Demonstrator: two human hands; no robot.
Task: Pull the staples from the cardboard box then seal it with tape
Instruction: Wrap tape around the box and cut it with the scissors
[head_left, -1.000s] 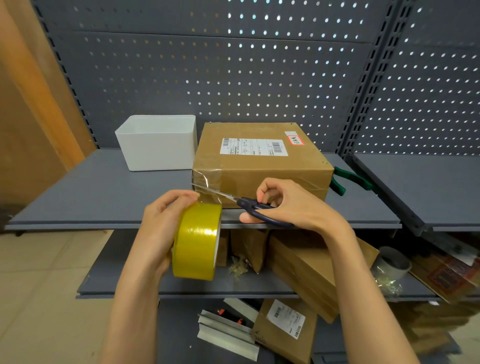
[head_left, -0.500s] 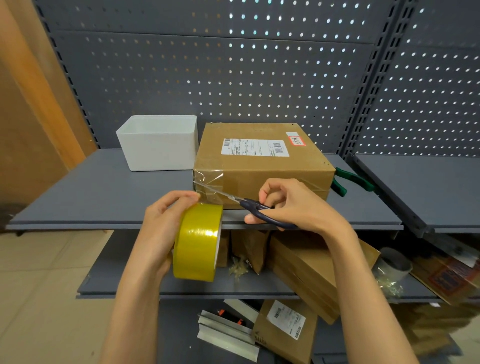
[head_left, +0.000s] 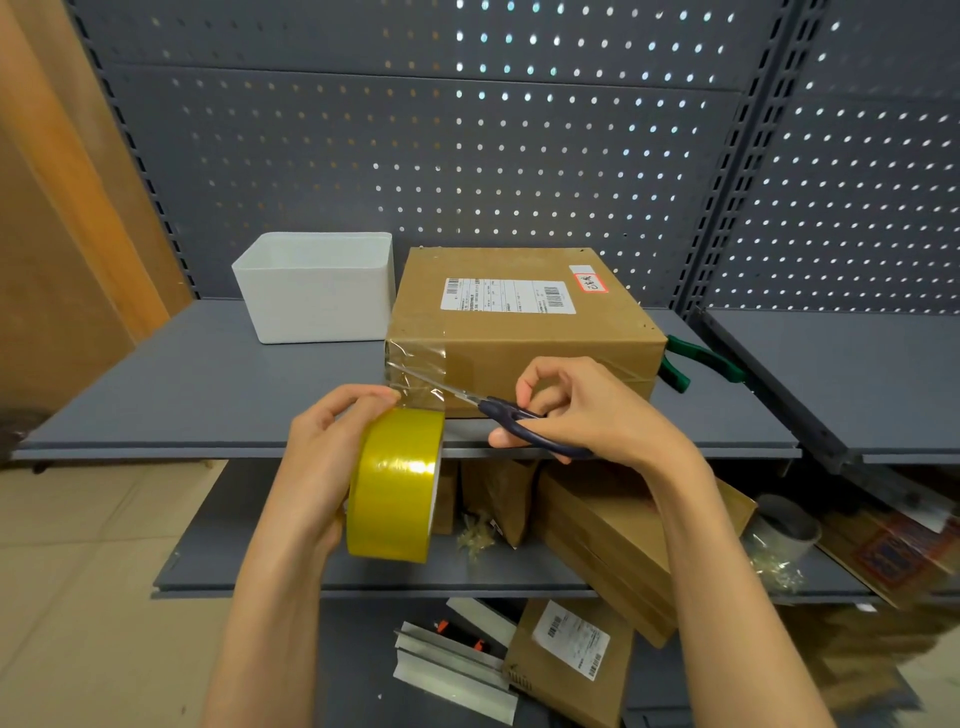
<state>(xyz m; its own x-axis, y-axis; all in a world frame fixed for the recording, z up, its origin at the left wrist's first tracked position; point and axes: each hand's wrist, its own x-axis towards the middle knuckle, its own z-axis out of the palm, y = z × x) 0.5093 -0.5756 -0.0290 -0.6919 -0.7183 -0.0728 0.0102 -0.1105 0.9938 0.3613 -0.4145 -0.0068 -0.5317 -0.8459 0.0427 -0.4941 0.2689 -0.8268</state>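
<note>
Two bare hands are seen, a left hand and a right hand. One round roll of yellow tape is counted. One pair of dark blue scissors is counted. One brown cardboard box with a white label is seen on the top grey metal shelf. One white plastic tub is seen there too. One green-handled tool is counted. Several more brown boxes are seen lower down; the number cannot be told.

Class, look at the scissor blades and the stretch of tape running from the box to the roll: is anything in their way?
Nothing visible: the scissors already reach the clear tape between cardboard box and yellow roll.
</note>
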